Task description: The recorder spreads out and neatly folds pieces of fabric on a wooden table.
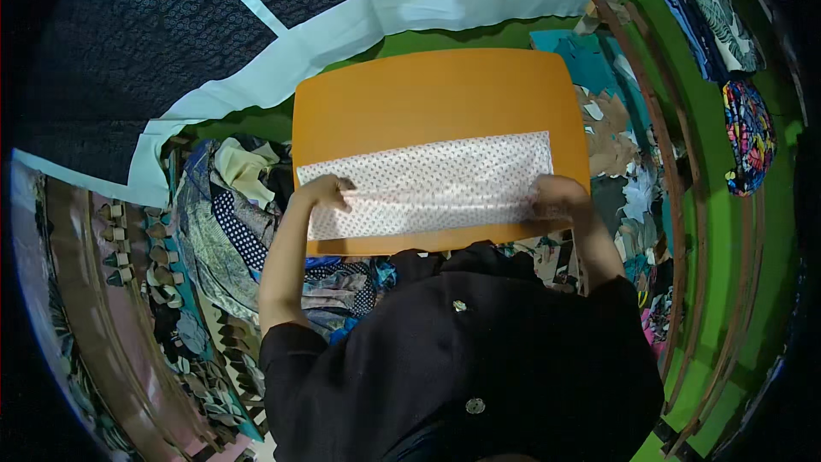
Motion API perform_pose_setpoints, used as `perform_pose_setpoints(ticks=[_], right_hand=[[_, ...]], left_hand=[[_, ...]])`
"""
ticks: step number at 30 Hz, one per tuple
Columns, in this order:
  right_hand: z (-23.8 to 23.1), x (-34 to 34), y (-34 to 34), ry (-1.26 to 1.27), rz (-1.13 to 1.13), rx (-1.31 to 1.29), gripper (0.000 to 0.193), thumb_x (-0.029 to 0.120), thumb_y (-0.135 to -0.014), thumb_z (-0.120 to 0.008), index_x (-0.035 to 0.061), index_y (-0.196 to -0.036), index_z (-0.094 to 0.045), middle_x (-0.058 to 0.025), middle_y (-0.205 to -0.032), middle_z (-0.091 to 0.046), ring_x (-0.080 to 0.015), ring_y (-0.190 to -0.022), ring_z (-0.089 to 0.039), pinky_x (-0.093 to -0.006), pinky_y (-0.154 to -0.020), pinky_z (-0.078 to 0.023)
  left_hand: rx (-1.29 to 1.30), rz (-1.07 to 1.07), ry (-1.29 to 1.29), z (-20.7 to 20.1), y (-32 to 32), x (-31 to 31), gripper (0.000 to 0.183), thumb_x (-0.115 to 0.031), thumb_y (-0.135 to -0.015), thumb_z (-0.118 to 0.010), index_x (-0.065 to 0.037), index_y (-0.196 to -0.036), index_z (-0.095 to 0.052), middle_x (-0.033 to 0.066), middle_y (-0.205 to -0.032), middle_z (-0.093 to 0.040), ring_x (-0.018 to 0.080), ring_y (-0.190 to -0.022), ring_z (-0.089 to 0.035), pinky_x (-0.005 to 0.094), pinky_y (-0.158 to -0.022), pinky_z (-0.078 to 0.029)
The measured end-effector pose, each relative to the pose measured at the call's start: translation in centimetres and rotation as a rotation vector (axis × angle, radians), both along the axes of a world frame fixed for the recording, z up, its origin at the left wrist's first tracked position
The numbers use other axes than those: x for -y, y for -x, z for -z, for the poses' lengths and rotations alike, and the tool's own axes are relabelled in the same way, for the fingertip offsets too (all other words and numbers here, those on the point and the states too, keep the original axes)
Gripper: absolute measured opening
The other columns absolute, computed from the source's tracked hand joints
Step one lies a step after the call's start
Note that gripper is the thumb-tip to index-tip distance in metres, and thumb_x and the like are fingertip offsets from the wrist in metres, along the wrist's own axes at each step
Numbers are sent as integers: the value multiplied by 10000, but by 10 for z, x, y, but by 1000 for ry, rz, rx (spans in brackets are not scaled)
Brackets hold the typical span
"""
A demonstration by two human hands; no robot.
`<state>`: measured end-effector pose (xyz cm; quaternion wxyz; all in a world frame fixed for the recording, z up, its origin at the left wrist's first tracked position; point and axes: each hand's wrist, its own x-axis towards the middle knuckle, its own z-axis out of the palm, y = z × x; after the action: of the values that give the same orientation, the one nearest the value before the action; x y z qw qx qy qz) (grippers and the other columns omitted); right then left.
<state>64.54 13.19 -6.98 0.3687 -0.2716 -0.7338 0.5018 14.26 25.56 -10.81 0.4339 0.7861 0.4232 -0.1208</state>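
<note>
A long white cloth point(436, 175) with a small dark repeated pattern lies spread across the near half of an orange table point(428, 90). Its long sides run left to right, tilted slightly up toward the right. My left hand point(325, 192) is on the cloth's left end, fingers curled in and closed on the fabric. At the opposite end, my right hand point(558, 195) pinches the cloth near its right edge; the fingertips are partly hidden. Between the two hands a faint crease runs along the material.
Heaped patterned fabrics point(227, 214) lie left of the table. On the right are scattered scraps point(611, 128) and a wooden rail point(663, 171), with folded clothes point(714, 17) hanging beyond. A dark cloth with a white border point(410, 4) stretches across the far side.
</note>
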Motion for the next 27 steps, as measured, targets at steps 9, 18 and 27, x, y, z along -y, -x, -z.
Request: perform_pose_setpoints(ticks=[9, 18, 27], right_hand=[[1, -45, 5, 150, 529, 1170, 287, 193, -699, -647, 147, -981, -622, -152, -984, -615, -285, -963, -572, -528, -1005, -199], [58, 15, 43, -223, 967, 1143, 479, 311, -843, -494, 171, -1291, -401, -148, -1359, -322, -319, -1289, -245, -627, -986, -98], [100, 25, 59, -120, 814, 1177, 498, 342, -870, -436, 192, -1337, -349, -154, -1398, -269, -326, -1280, -269, -608, -987, -147]], left_hand=[[-77, -219, 43, 51, 33, 6, 301, -302, -767, -654, -59, -944, -641, 91, -776, -634, 185, -732, -588, 346, -677, -455], [-141, -564, -890, 21, -31, 86, 337, -184, -754, -519, -109, -1081, -548, 125, -1092, -511, 290, -1059, -450, 478, -877, -294], [63, -209, -779, 46, -118, 94, 517, -329, -849, -439, -154, -1329, -358, 177, -1376, -293, 351, -1254, -291, 537, -1001, -211]])
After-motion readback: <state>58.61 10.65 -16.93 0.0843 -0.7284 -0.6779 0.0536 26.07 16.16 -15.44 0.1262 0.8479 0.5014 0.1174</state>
